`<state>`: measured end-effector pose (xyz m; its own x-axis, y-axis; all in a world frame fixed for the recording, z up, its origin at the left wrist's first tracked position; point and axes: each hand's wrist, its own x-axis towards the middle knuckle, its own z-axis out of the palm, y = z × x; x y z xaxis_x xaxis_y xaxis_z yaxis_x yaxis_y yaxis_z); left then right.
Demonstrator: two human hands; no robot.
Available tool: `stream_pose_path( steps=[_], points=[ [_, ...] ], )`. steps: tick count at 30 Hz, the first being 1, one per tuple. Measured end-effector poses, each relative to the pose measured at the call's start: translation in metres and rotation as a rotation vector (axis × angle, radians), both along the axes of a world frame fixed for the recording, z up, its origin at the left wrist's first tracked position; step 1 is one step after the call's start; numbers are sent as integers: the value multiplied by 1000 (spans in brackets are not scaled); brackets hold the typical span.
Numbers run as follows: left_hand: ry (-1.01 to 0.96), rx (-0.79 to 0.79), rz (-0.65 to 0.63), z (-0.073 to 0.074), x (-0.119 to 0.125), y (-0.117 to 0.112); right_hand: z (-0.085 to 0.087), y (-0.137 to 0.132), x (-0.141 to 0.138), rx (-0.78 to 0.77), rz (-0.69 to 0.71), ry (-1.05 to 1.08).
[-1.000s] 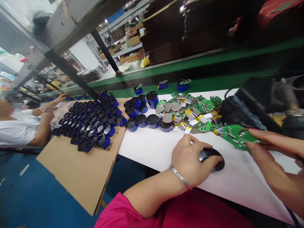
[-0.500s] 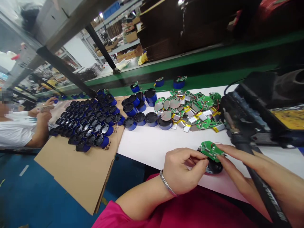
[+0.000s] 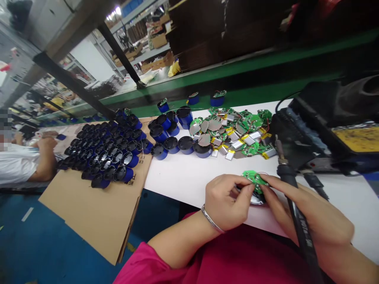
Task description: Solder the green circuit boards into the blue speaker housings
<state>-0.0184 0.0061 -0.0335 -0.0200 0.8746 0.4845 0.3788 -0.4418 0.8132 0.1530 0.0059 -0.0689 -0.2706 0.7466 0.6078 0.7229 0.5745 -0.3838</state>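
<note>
My left hand (image 3: 226, 201) and my right hand (image 3: 316, 215) meet over a green circuit board (image 3: 251, 177). The left fingers pinch that board, which sits on a dark round housing (image 3: 257, 200) with a shiny rim, mostly hidden by my fingers. A black soldering iron (image 3: 297, 223) runs through my right hand, held like a pen, its metal tip (image 3: 276, 144) pointing away from me and clear of the board. My right fingertips also rest against the board's edge.
A heap of green boards and silver pouch batteries (image 3: 231, 132) lies on the white bench (image 3: 174, 177). Blue cylinders with black tops (image 3: 186, 144) stand beside it and on a cardboard sheet (image 3: 89, 213). A black soldering station (image 3: 308, 126) sits right; a co-worker (image 3: 20, 165) works left.
The green board has moved from my right hand's side at the bench onto the dark housing between my hands. The soldering iron has come into my right hand. The view has tilted slightly.
</note>
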Motion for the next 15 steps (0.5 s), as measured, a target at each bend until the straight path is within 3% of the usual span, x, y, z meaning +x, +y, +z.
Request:
stream_pose_path(
  steps=[8,15],
  points=[
    [4,16,-44,8,-8,-6,14,1,-9,48,40,-31],
    [-6,-147,-105,14,-3,-5,21,0,-4,37,51,-30]
  ],
)
